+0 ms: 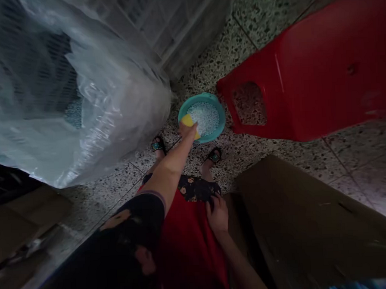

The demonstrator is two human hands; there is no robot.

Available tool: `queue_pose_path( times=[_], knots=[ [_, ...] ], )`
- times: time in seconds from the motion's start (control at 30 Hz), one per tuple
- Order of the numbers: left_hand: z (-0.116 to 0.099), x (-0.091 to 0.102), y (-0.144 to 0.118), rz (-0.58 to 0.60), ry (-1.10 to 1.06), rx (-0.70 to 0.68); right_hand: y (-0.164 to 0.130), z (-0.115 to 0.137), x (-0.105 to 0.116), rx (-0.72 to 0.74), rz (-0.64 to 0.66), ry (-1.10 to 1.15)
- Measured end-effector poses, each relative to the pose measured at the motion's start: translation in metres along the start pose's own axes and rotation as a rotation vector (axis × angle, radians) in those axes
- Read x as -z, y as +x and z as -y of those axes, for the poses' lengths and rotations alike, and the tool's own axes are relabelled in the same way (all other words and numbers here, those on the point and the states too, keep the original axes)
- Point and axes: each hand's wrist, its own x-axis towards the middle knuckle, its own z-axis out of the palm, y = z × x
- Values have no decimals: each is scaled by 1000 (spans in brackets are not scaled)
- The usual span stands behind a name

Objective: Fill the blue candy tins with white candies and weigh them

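A teal plastic basin [222, 119] stands on the floor, filled with many small white bead-like pieces [208, 118]. My left hand [186, 130] reaches over its near left rim, fingers closed around a yellow object [187, 119]. Parts of that yellow object show on both sides of the hand, at the edge of the white pieces; its exact kind is unclear. My right hand [219, 216] rests on my dark flowered trousers [195, 189] near the knee, holding nothing, its fingers loosely apart.
On the right, a red plastic stool [318, 69] lies close to the basin. A large clear plastic bag [122, 96] over crates bulges from the left. A cardboard box [300, 216] sits at lower right; more cardboard [25, 222] is at lower left. The floor [205, 66] is speckled.
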Motion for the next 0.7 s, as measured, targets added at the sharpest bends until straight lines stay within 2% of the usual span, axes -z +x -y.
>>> queue_pose_path(
  times=[0.07,0.13,0.2,0.33,0.4,0.5,0.57,0.63,0.7],
  knots=[
    [-7,-16,-7,-65,205,5,-2,-1,-2,-18,3,29],
    [-12,-21,-16,-78,356,-55,-3,0,-3,-31,3,48],
    [-16,-17,-22,-84,440,-108,-2,2,-3,-44,-4,56],
    [-21,-2,-20,-125,569,-80,0,4,-2,-69,-21,69],
    [-22,2,-17,-108,559,-111,0,3,-2,-71,-20,75],
    [-21,7,-20,-35,430,-173,0,1,-1,-49,-6,72],
    [-19,15,-25,37,315,-134,2,-1,-1,-30,-4,65],
    [-18,33,-34,100,212,-81,8,-4,-2,-15,-12,59],
    [-19,70,-52,175,74,-130,17,-4,0,11,-26,51]
  ],
)
